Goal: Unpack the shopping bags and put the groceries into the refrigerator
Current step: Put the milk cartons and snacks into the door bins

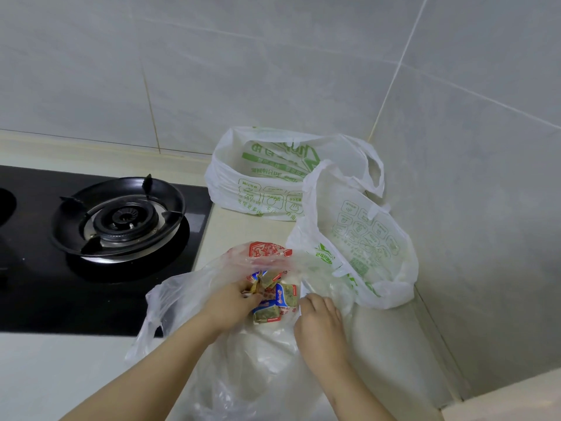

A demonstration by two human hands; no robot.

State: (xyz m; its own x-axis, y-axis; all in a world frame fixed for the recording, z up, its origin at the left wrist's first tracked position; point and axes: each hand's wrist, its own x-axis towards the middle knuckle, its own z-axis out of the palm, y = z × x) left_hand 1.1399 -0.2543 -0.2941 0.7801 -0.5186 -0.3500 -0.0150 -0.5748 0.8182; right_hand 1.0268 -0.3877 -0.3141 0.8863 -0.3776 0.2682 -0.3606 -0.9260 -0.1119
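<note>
**Background: stove, counter, tiled corner**

Black glass gas hob (36, 287) set into pale countertop (54, 375), taking up the left side. One burner fully in view: round black pan support (118, 218) with prongs pointing inward, steel ring inside it, dark burner cap (124, 218) at centre, no flame seen. Edge of a second burner (6, 205) cut off at the far left. Hob surface glossy, reflects the pan support. Counter runs right into a corner. Back wall (212, 62) and right side wall (491, 183) both in large light grey tiles with pale grout lines. Low cream upstand (91, 150) between counter and back wall. Cream strip (522, 396) at bottom right, unclear what it is.
</note>
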